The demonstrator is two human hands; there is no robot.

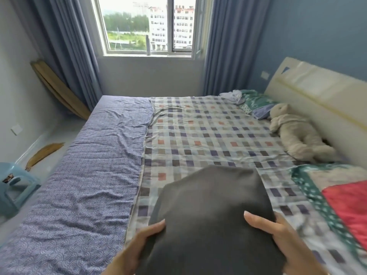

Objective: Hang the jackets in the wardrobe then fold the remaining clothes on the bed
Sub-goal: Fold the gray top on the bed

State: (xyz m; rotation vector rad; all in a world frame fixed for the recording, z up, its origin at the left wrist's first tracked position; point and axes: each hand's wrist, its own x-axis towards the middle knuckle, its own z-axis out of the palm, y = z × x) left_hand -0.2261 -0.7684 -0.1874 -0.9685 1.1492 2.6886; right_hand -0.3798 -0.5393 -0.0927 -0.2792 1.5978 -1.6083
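Grey folded garment [210, 205], gripped at its near edge by my left hand [145, 243] and right hand [278, 233], hangs over the near bed [198, 132]; I'd lower it level so the layers don't slip.

Dark grey folded garment [210, 211]. Checked sheet [208, 132] in white, navy, orange and grey squares. Blue-purple swirl-patterned bedspread [95, 165]. Beige plush rabbit [297, 133]. Blue curtains [65, 46]. Cream headboard [321, 96].
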